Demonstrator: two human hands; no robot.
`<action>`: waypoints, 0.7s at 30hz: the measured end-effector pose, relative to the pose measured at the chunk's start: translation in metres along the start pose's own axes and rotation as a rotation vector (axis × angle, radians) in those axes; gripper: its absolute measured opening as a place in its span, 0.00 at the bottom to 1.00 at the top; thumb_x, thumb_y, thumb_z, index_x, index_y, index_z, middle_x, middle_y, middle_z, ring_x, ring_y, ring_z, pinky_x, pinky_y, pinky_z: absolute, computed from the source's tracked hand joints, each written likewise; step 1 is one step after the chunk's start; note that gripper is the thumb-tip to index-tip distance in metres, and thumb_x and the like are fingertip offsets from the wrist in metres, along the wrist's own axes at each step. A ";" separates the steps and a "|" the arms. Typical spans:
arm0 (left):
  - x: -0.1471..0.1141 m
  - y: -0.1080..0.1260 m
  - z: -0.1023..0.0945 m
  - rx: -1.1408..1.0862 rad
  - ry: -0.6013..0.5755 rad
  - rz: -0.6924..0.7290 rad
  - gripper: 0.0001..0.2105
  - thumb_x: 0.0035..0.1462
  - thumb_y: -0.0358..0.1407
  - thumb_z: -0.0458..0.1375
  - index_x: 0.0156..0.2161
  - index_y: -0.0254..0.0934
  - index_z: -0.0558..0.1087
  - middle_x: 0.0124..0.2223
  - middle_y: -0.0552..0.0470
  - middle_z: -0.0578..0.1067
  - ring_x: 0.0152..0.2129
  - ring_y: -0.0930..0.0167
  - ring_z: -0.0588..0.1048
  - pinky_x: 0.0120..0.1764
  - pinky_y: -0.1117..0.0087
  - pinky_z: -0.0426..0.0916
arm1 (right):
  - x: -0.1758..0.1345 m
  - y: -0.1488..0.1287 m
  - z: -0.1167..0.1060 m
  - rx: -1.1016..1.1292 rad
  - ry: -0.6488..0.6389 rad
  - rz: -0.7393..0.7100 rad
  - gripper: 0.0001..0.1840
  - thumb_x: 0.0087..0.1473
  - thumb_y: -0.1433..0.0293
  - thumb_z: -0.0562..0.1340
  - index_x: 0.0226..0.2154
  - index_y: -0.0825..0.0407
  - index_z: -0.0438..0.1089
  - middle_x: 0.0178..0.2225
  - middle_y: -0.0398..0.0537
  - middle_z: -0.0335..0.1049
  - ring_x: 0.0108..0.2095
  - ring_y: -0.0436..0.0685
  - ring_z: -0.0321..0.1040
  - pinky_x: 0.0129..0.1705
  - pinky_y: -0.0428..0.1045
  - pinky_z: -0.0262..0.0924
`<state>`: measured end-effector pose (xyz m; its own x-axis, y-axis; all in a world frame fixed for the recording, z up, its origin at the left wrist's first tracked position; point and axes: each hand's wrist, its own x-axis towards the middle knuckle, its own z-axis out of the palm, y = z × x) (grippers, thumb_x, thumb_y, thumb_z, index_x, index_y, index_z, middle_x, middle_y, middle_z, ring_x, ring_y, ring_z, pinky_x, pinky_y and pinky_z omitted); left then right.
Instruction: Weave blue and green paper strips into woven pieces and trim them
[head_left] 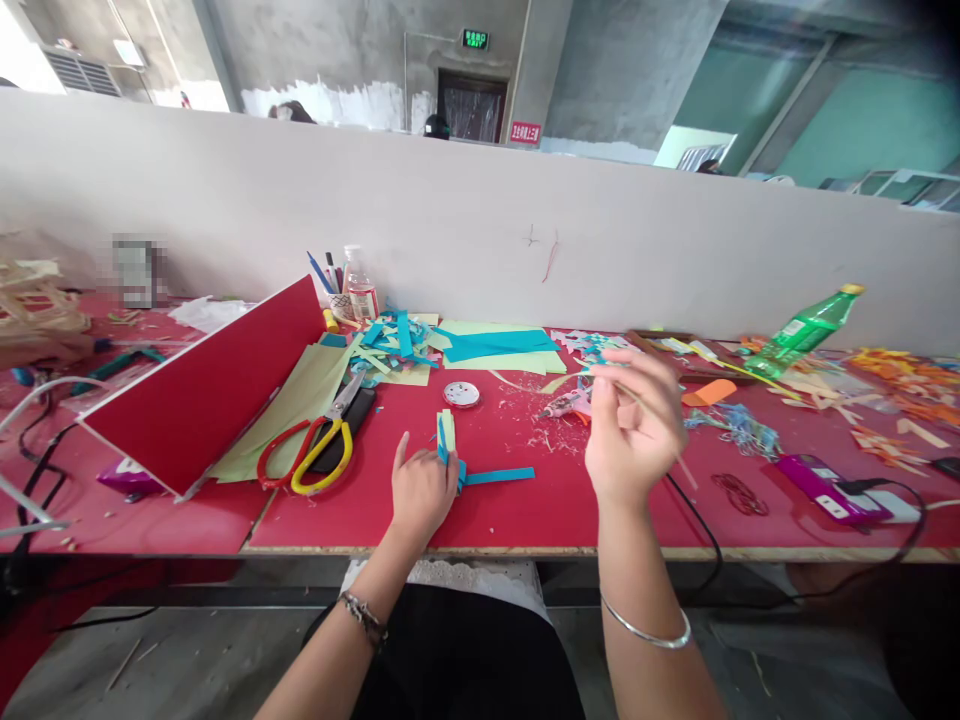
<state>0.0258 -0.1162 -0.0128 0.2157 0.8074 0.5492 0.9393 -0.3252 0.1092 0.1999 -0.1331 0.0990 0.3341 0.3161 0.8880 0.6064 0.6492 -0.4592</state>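
The right hand (637,425) pinches a pale strip (574,376) between thumb and fingertips, above the tabletop (525,515). The left hand (426,488) touches folded blue-and-green strips (448,430) at its one o'clock; whether it pinches them, I cannot tell. Scissors (321,462) lie at its ten o'clock

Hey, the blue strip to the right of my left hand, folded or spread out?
Spread out where visible: the blue strip runs straight rightward from your left hand. Under the hand, I can't tell.
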 end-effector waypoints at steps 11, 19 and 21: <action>0.000 0.001 0.001 0.011 -0.001 0.000 0.20 0.57 0.34 0.43 0.18 0.36 0.69 0.18 0.51 0.72 0.19 0.72 0.71 0.52 0.62 0.51 | -0.119 0.003 -0.020 0.168 -0.720 0.246 0.07 0.52 0.75 0.54 0.31 0.50 0.67 0.30 0.46 0.68 0.35 0.52 0.65 0.38 0.49 0.61; 0.000 0.002 -0.001 0.020 -0.010 -0.018 0.20 0.57 0.35 0.43 0.19 0.35 0.70 0.17 0.51 0.72 0.19 0.72 0.71 0.52 0.63 0.51 | -0.123 0.013 -0.011 -0.061 -1.022 0.128 0.10 0.52 0.72 0.56 0.39 0.50 0.67 0.38 0.48 0.67 0.40 0.55 0.62 0.43 0.51 0.60; 0.000 0.002 0.000 -0.003 -0.006 -0.026 0.20 0.57 0.35 0.42 0.19 0.35 0.70 0.18 0.50 0.72 0.19 0.72 0.71 0.52 0.63 0.51 | -0.126 0.013 -0.010 -0.114 -1.029 0.107 0.11 0.53 0.72 0.54 0.39 0.50 0.68 0.38 0.48 0.68 0.39 0.55 0.62 0.43 0.52 0.60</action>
<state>0.0279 -0.1170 -0.0125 0.1928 0.8185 0.5412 0.9438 -0.3055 0.1258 0.1730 -0.1706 -0.0189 -0.3546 0.8403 0.4101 0.6923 0.5307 -0.4889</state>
